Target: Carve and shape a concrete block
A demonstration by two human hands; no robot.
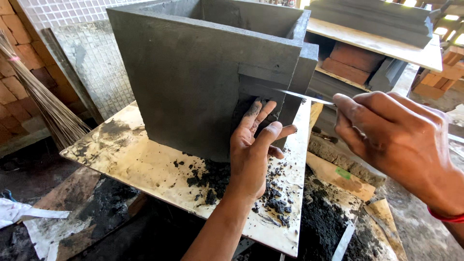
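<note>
1. On the pale, mortar-stained board that serves as the worktop stands a large grey cement box, open at the top, with a stepped moulding along its right corner.
2. Left hand: fingers spread wide and laid flat against the lower right part of the box's front face, at the dark, rough patch just under the moulding; it holds nothing. The fingertips are smeared with grey cement.
3. Right hand: closed in a pinch on a thin metal blade, which runs roughly level to the left, its far end touching the box's corner at the step of the moulding, just above the left hand's fingers. A red band circles the wrist.
4. Loose dark mortar crumbs lie on the board at the foot of the box, around and under the left wrist; a larger heap of dark mortar lies lower down, past the board's right edge.
5. Surroundings: a straw broom leans at the left against a red brick wall; a white mesh sheet stands behind the box; red bricks and grey cast mouldings are stacked on a shelf at the upper right; crumpled white paper lies at the lower left.
</note>
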